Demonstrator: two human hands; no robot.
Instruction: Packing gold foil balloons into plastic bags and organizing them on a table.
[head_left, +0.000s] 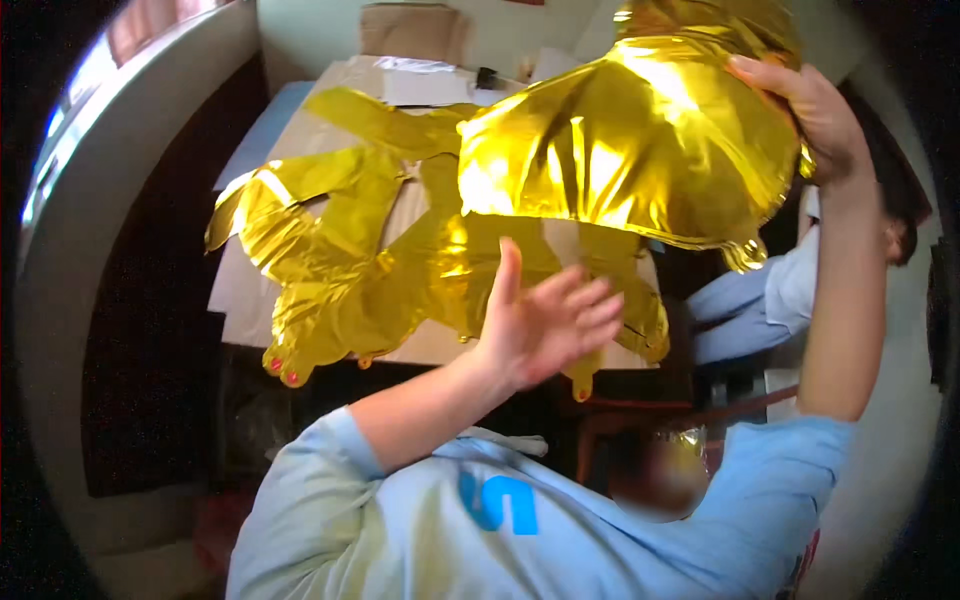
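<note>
My right hand point(820, 115) is raised at the upper right and grips the edge of a puffed-up gold foil balloon point(625, 150), its thumb lying over the shiny film. Below that balloon, my left hand point(555, 325) hovers with thumb and fingers spread, holding nothing. Behind it, flat gold foil balloons point(350, 265) lie overlapped and crumpled on the table. Small tabs with reddish marks stick out at their near edge. The full outline of the raised balloon cannot be made out, as its top runs past the frame.
Cardboard covers the table point(250, 290), with a brown carton point(410, 30) and white papers point(430, 88) at its far side. To the right sits another person point(770, 300) in light clothing. A blurred round shape point(655, 485) is low at the right, near my body.
</note>
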